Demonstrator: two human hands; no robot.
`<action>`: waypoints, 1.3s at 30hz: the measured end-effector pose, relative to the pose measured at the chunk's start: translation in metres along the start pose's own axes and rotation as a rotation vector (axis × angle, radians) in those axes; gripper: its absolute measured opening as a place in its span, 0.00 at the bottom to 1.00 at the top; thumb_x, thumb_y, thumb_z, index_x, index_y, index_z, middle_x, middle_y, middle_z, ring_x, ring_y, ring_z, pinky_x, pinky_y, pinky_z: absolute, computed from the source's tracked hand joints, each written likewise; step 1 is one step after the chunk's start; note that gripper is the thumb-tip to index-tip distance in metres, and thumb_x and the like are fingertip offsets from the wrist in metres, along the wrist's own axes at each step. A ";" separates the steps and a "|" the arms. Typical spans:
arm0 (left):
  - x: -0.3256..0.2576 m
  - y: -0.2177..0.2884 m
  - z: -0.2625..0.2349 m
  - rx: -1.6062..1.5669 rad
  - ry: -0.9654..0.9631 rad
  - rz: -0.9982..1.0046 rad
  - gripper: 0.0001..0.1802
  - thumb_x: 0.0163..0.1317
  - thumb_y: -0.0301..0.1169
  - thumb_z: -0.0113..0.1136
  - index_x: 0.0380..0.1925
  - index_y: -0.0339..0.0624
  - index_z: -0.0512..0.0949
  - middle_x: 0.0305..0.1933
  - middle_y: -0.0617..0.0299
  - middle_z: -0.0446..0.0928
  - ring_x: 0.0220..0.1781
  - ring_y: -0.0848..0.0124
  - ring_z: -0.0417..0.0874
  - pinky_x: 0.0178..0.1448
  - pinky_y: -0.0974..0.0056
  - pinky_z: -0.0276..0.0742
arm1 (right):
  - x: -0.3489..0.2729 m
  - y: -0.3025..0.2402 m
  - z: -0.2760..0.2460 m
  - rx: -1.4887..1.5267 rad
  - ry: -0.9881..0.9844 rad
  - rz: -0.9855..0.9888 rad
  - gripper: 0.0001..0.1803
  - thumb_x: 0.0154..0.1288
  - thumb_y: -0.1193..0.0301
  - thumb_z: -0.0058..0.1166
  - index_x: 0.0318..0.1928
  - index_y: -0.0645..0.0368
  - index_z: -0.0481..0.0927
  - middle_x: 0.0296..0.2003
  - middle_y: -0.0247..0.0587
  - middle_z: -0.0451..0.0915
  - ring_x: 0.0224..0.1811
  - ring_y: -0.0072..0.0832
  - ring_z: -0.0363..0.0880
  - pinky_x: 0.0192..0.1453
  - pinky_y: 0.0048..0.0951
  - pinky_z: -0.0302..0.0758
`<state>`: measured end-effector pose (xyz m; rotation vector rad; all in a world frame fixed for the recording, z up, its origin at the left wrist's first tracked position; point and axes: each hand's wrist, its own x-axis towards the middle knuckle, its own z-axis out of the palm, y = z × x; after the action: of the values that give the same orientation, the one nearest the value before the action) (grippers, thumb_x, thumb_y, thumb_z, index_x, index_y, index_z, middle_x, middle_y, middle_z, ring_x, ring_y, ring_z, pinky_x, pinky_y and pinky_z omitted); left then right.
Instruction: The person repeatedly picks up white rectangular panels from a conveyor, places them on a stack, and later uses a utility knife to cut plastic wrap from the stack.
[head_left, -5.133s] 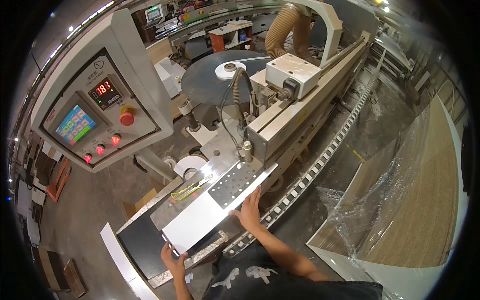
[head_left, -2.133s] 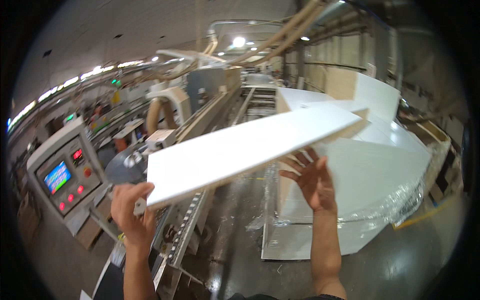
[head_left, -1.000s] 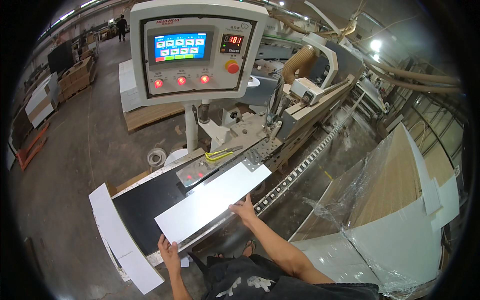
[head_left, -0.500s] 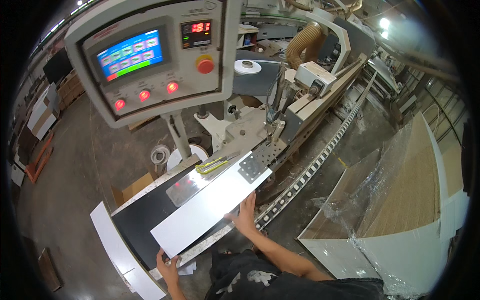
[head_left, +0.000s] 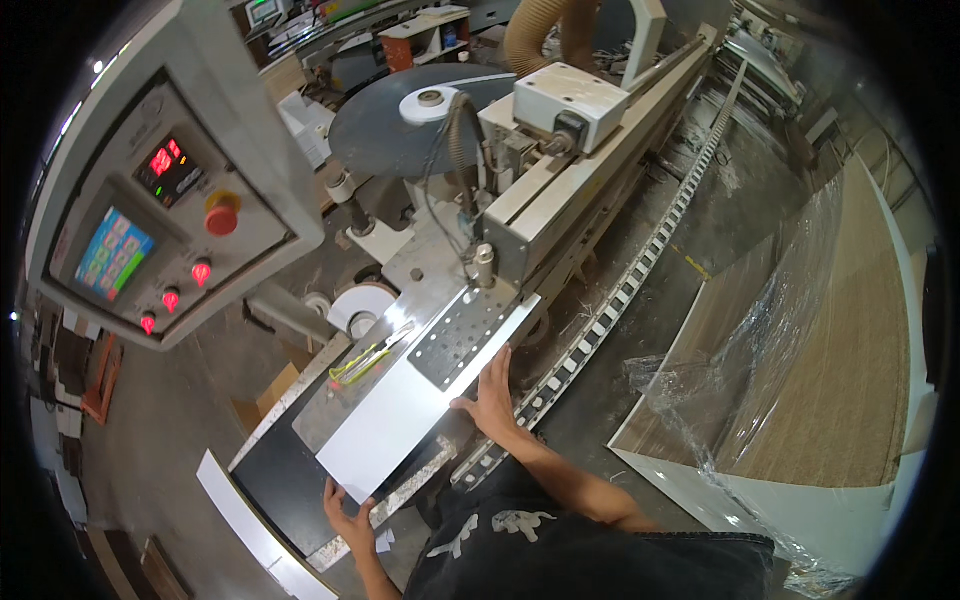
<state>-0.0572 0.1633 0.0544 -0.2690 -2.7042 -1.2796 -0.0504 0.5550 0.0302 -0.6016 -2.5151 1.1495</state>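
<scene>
A long white panel (head_left: 385, 440) lies flat on the bed of an edge-banding machine. Its far part runs beneath a metal plate full of holes (head_left: 455, 345), by the machine's head. My left hand (head_left: 347, 515) grips the near end of the panel at its corner, thumb and fingers apart around the edge. Along the right long edge, my right hand (head_left: 490, 400) holds the panel, fingers stretched forward against the side and thumb by the top. The undersides of both grips are hidden.
A control box (head_left: 170, 220) with screen and red lit buttons overhangs the left. A yellow-handled tool (head_left: 365, 362) lies left of the panel. Another white strip (head_left: 250, 525) is at lower left. A roller track (head_left: 620, 310) runs along the right, beside plastic-wrapped boards (head_left: 800, 380).
The view has turned and come closer to the machine head. The panel has slid forward, further under the plate with holes, with both hands still on it.
</scene>
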 end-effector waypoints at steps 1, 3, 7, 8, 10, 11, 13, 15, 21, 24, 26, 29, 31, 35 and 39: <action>0.002 0.001 0.005 0.061 -0.002 0.028 0.34 0.45 0.28 0.80 0.55 0.39 0.78 0.77 0.42 0.69 0.72 0.46 0.74 0.71 0.49 0.72 | 0.005 0.004 -0.005 0.000 0.007 0.001 0.69 0.55 0.56 0.79 0.75 0.88 0.43 0.78 0.86 0.26 0.83 0.76 0.26 0.87 0.58 0.40; 0.002 0.009 0.021 0.167 0.005 0.077 0.34 0.43 0.30 0.81 0.53 0.39 0.78 0.76 0.41 0.70 0.73 0.46 0.73 0.72 0.49 0.70 | 0.016 0.015 -0.017 -0.015 0.019 -0.008 0.68 0.53 0.58 0.80 0.74 0.90 0.45 0.79 0.85 0.27 0.84 0.75 0.26 0.87 0.57 0.41; 0.020 0.035 0.058 0.349 -0.013 0.142 0.35 0.42 0.42 0.84 0.50 0.42 0.78 0.74 0.46 0.73 0.76 0.45 0.68 0.80 0.36 0.53 | 0.049 0.025 -0.051 0.006 0.081 0.092 0.65 0.50 0.55 0.81 0.79 0.74 0.54 0.80 0.81 0.37 0.85 0.70 0.35 0.86 0.56 0.46; 0.026 0.040 0.068 0.323 -0.027 0.163 0.36 0.42 0.44 0.84 0.50 0.42 0.78 0.74 0.48 0.73 0.77 0.44 0.68 0.80 0.33 0.49 | 0.054 0.040 -0.052 -0.011 0.094 0.146 0.65 0.51 0.55 0.81 0.79 0.74 0.54 0.80 0.82 0.39 0.84 0.70 0.38 0.87 0.54 0.46; 0.037 0.052 0.089 0.309 -0.044 0.199 0.37 0.43 0.47 0.83 0.50 0.42 0.79 0.74 0.48 0.72 0.78 0.44 0.66 0.81 0.27 0.43 | 0.058 0.063 -0.057 0.025 0.079 0.290 0.63 0.57 0.54 0.78 0.80 0.74 0.52 0.78 0.83 0.45 0.83 0.66 0.47 0.86 0.48 0.52; 0.036 0.056 0.096 0.330 -0.039 0.199 0.36 0.44 0.47 0.83 0.50 0.41 0.79 0.75 0.47 0.71 0.79 0.45 0.65 0.81 0.25 0.41 | 0.052 0.048 -0.062 0.131 0.025 0.357 0.60 0.65 0.53 0.73 0.80 0.74 0.50 0.80 0.78 0.48 0.83 0.61 0.53 0.83 0.43 0.59; 0.039 0.076 0.121 0.313 -0.039 0.161 0.36 0.46 0.46 0.82 0.52 0.41 0.79 0.77 0.45 0.68 0.81 0.44 0.63 0.81 0.23 0.37 | 0.020 0.050 -0.045 0.710 -0.015 0.310 0.62 0.70 0.45 0.66 0.82 0.73 0.42 0.81 0.69 0.51 0.84 0.57 0.52 0.84 0.42 0.57; 0.036 0.069 0.138 0.282 -0.006 0.125 0.36 0.47 0.44 0.82 0.54 0.41 0.79 0.79 0.42 0.65 0.82 0.43 0.60 0.81 0.21 0.35 | -0.025 -0.044 -0.053 0.896 -0.289 0.599 0.58 0.78 0.44 0.55 0.83 0.70 0.36 0.83 0.62 0.49 0.84 0.52 0.53 0.83 0.43 0.60; 0.061 0.094 0.106 0.308 -0.434 0.404 0.43 0.54 0.49 0.78 0.68 0.43 0.76 0.78 0.39 0.64 0.82 0.40 0.57 0.80 0.21 0.40 | -0.067 -0.074 -0.008 1.231 -0.387 0.557 0.65 0.72 0.27 0.39 0.83 0.64 0.28 0.86 0.52 0.32 0.89 0.42 0.27 0.89 0.46 0.34; 0.055 0.075 0.084 0.160 -0.420 0.433 0.38 0.58 0.47 0.75 0.66 0.42 0.76 0.77 0.41 0.66 0.80 0.41 0.62 0.80 0.25 0.45 | -0.031 -0.084 -0.012 1.361 -0.271 0.557 0.66 0.70 0.25 0.40 0.83 0.65 0.30 0.86 0.53 0.35 0.89 0.43 0.29 0.89 0.46 0.32; 0.052 0.082 0.071 0.103 -0.453 0.362 0.35 0.60 0.44 0.74 0.65 0.41 0.76 0.76 0.42 0.67 0.78 0.41 0.64 0.81 0.27 0.48 | -0.017 -0.072 -0.011 1.399 -0.104 0.606 0.66 0.69 0.24 0.41 0.84 0.65 0.35 0.85 0.53 0.41 0.89 0.44 0.31 0.89 0.50 0.32; 0.032 0.139 0.057 -0.109 -0.543 0.472 0.31 0.65 0.40 0.70 0.65 0.41 0.76 0.74 0.42 0.70 0.75 0.42 0.67 0.79 0.41 0.57 | -0.030 -0.001 -0.033 1.509 0.136 0.727 0.60 0.70 0.29 0.50 0.85 0.54 0.42 0.83 0.51 0.52 0.85 0.42 0.49 0.84 0.53 0.53; 0.025 0.163 0.050 -0.216 -0.654 0.622 0.30 0.68 0.40 0.67 0.67 0.40 0.75 0.74 0.44 0.71 0.74 0.43 0.69 0.79 0.44 0.59 | -0.053 -0.008 -0.046 1.528 0.205 0.651 0.34 0.74 0.36 0.54 0.63 0.49 0.75 0.56 0.37 0.78 0.53 0.32 0.79 0.60 0.42 0.77; 0.000 0.208 0.045 -0.254 -0.789 0.751 0.29 0.68 0.40 0.68 0.66 0.41 0.77 0.73 0.48 0.73 0.74 0.47 0.70 0.78 0.46 0.61 | -0.129 -0.038 -0.078 1.300 -0.016 0.507 0.22 0.86 0.52 0.47 0.64 0.53 0.76 0.40 0.26 0.79 0.41 0.17 0.75 0.46 0.25 0.73; -0.047 0.294 0.063 -0.351 -0.848 0.957 0.25 0.69 0.36 0.68 0.63 0.41 0.79 0.70 0.49 0.76 0.72 0.48 0.73 0.76 0.48 0.64 | -0.260 0.011 -0.140 0.540 -0.120 0.317 0.43 0.79 0.50 0.58 0.81 0.63 0.60 0.71 0.45 0.76 0.73 0.31 0.73 0.76 0.30 0.69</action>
<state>0.0498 0.3900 0.2262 -2.2151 -2.1406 -1.4212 0.2389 0.5225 0.0825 -0.8079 -2.0933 1.9364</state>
